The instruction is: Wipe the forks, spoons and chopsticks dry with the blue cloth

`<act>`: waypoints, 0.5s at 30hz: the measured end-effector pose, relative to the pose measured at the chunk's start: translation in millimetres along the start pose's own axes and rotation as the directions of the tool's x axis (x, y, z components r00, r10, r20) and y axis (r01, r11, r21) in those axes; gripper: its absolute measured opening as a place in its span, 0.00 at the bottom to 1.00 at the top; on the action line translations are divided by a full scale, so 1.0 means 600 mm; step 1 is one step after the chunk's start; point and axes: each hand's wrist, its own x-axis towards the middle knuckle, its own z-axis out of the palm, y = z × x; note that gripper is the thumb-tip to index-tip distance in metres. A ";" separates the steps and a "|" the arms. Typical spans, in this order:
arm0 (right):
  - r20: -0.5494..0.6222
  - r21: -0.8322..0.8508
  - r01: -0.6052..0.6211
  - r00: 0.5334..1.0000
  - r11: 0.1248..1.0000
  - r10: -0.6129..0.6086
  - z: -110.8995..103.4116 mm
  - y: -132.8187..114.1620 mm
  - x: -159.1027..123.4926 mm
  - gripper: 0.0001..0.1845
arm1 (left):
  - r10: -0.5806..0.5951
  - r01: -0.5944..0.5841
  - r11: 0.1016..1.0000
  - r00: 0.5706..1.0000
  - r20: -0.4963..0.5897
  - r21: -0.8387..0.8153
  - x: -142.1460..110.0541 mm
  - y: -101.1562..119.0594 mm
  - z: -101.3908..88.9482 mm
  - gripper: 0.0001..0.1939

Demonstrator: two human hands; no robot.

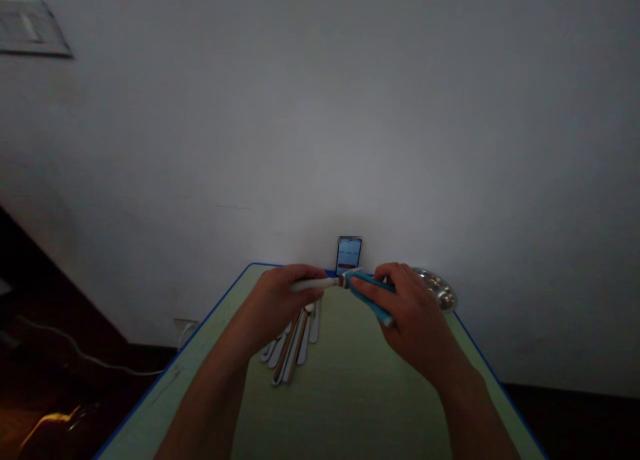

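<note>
Above the far part of the table, my left hand (287, 293) is closed on the white handle of a utensil (320, 284). A short metal neck shows beyond the handle, and the utensil's head is hidden in a blue cloth (367, 293). My right hand (407, 303) grips this folded cloth, pressing it around the utensil's end. Below and beside my left hand lies a bunch of cutlery (295, 347) with white and brown handles. Their heads are partly covered by the hand.
A phone (349, 253) with a lit screen leans upright against the wall (320, 127) at the table's back. A shiny metal bowl or dish (443, 290) sits at the back right, partly behind my right hand. The green table (350, 407) has a blue edge.
</note>
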 end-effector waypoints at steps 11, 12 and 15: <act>-0.022 -0.002 -0.001 1.000 1.000 0.001 -0.002 0.001 0.000 0.30 | -0.010 0.010 1.000 1.000 0.008 0.006 -0.001 0.001 -0.005 0.12; -0.021 -0.003 -0.001 1.000 1.000 0.001 -0.002 0.002 0.000 0.30 | -0.016 0.016 1.000 1.000 0.008 0.005 -0.001 0.001 -0.005 0.12; -0.020 -0.004 -0.009 1.000 1.000 0.009 -0.002 0.002 0.001 0.30 | -0.019 0.019 1.000 1.000 0.009 -0.003 -0.003 -0.001 -0.006 0.13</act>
